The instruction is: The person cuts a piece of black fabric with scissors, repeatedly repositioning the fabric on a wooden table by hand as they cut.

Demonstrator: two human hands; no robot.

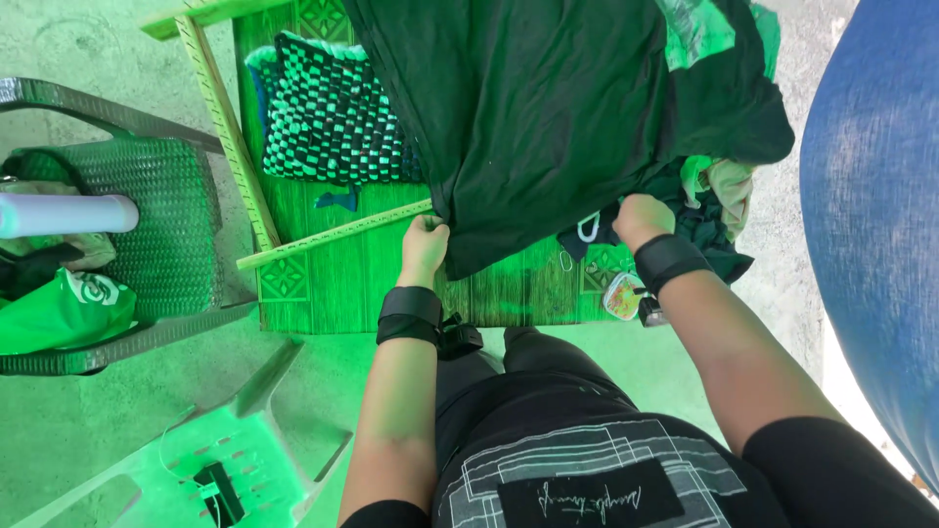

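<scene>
The left hand [424, 246] and the right hand [641, 219] both pinch the near hem of the dark cloth [548, 108]. The cloth may slide off the table [323, 284] if one grip loosens.

The left hand [424, 246] pinches the lower edge of a dark cloth [558, 108] that drapes over the desk [342, 274]; the right hand [641, 219] grips the same edge further right, knuckles up. Both wrists wear black bands. Just left of the left hand lies a ruler [333, 235], slanting across the desk. Beyond it sits a checked fabric [328, 112]. Near the right hand lie crumpled clothes [719, 191]. Far left of the hands stands a woven chair [161, 235] holding a bag [59, 313].
</scene>
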